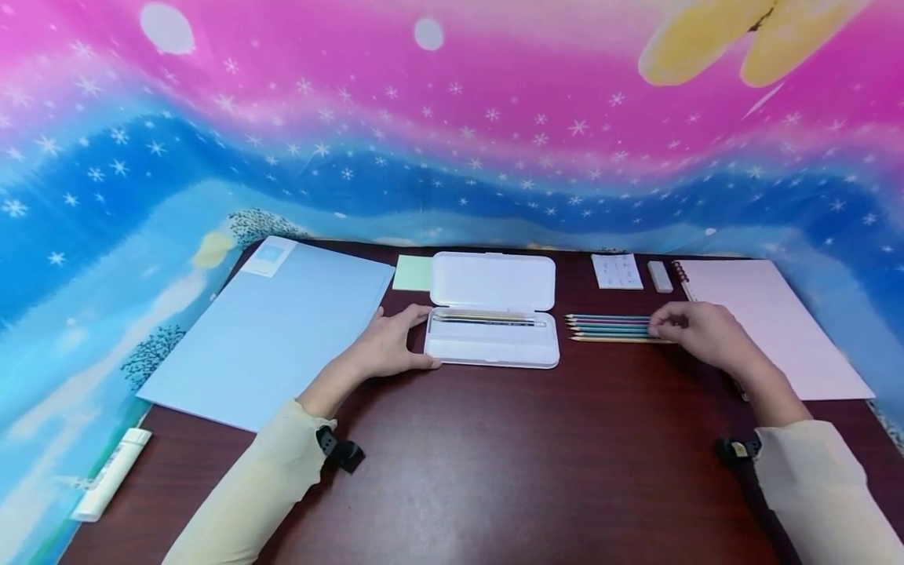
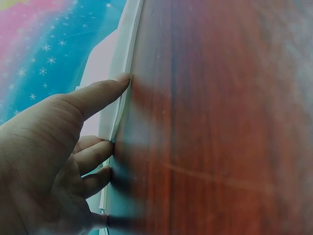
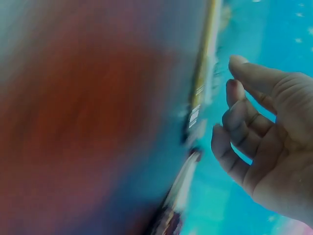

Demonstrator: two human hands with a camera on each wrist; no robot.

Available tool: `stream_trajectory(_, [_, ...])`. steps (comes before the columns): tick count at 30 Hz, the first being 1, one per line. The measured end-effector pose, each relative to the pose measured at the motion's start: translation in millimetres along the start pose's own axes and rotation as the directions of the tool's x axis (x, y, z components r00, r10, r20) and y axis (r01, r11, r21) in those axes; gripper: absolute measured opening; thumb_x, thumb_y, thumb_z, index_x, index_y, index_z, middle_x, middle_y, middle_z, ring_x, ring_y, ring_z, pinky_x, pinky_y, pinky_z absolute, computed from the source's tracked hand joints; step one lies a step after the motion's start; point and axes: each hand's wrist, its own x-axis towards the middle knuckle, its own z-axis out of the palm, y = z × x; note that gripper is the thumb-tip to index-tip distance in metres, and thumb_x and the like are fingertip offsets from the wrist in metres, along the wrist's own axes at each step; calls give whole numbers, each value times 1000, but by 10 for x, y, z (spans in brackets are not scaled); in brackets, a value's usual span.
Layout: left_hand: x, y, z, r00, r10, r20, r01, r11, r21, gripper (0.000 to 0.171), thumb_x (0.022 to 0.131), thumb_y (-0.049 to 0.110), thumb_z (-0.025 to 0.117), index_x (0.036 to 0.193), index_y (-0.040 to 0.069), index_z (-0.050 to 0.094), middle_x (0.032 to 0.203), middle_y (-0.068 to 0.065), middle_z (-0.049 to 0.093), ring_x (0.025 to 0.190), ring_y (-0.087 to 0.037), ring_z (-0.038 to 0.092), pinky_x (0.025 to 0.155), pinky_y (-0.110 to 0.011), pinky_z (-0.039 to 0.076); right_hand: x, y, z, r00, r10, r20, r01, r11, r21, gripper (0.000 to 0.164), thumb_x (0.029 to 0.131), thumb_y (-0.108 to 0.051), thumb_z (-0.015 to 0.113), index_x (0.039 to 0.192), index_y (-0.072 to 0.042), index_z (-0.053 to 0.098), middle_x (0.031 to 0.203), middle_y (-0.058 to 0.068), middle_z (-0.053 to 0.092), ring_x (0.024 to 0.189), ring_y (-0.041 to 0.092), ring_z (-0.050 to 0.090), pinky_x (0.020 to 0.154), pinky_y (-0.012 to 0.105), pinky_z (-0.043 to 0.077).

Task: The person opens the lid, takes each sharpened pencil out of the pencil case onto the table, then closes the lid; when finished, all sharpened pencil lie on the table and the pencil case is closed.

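Note:
A white pencil case point(image 1: 494, 353) lies with its lid folded back in the head view; a few pencils point(image 1: 487, 317) rest along its rear edge. My left hand point(image 1: 384, 341) holds the case's left end, thumb at the near corner and index finger at the far one. In the left wrist view the thumb of my left hand point(image 2: 54, 142) presses the case's side point(image 2: 128, 39). A row of several coloured pencils point(image 1: 607, 327) lies right of the case. Over their right ends hovers my right hand point(image 1: 706, 329), fingers loosely bent, nothing visible between them in the right wrist view.
A large light-blue folder point(image 1: 282, 329) lies at left, a white tube point(image 1: 113, 475) near the left edge. Behind are green sticky notes point(image 1: 412, 273), a small written paper point(image 1: 617, 271) and an eraser point(image 1: 660, 277). A pink spiral notebook point(image 1: 784, 322) lies right.

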Motion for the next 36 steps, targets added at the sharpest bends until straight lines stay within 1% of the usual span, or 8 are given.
stream_trajectory(5, [-23,20,-6,1000,0,-9,1,1000,7,91,81,49,82,153,13,41,152,-6,54,145,-32,46,125,-63,10,189,-385,57,995,-102,-17,103,993,60,14,98,-27,68,104,-18,77,103,7,76,80,21,54,72,35,45])
stream_trajectory(9, [-44,12,30,1000,-12,9,12,1000,4,91,81,50,82,153,13,40,153,-6,53,146,-31,45,125,-63,9,359,-746,217,986,-166,29,163,982,99,17,98,-30,69,109,-21,78,106,5,77,83,19,56,78,35,45])
stream_trajectory(13, [-63,-5,42,1000,-21,7,21,1000,-1,91,81,49,82,153,13,41,153,-7,54,146,-30,44,125,-63,9,496,-1059,406,972,-216,89,203,969,139,19,97,-27,70,113,-20,78,104,1,77,81,18,59,76,37,50])
stream_trajectory(19, [-24,-1,22,1000,-9,-12,9,1000,-6,91,80,49,82,153,13,41,152,-7,54,146,-32,45,125,-64,9,594,-1377,521,960,-214,179,212,977,27,29,94,-24,74,122,-20,76,119,3,76,101,21,68,89,44,57])
stream_trajectory(25, [17,7,-1,1000,-14,-11,14,1000,-9,90,80,48,83,152,14,42,151,-6,55,147,-29,44,125,-63,8,598,-1481,508,949,-222,225,243,968,-68,28,95,-20,72,123,-21,76,123,4,75,109,25,69,88,47,56])
stream_trajectory(31, [16,8,2,1000,-8,-2,8,1000,-11,89,80,48,83,152,15,41,151,-6,55,147,-28,44,125,-63,9,572,-1386,527,941,-241,239,246,969,9,24,97,-26,69,119,-21,78,122,5,75,112,24,69,92,47,55])
stream_trajectory(34, [15,6,5,1000,-9,-3,9,1000,-12,90,80,49,82,152,15,42,151,-6,55,147,-29,43,125,-63,8,561,-1360,533,935,-231,268,231,972,34,22,95,-23,72,116,-21,79,119,5,76,107,23,68,94,47,54])
stream_trajectory(36, [15,6,6,1000,-15,-5,15,1000,-8,90,80,49,83,152,15,42,151,-6,55,147,-29,43,126,-63,9,564,-1364,536,932,-222,286,221,975,36,21,94,-20,72,114,-22,79,119,5,75,101,21,65,90,44,52])
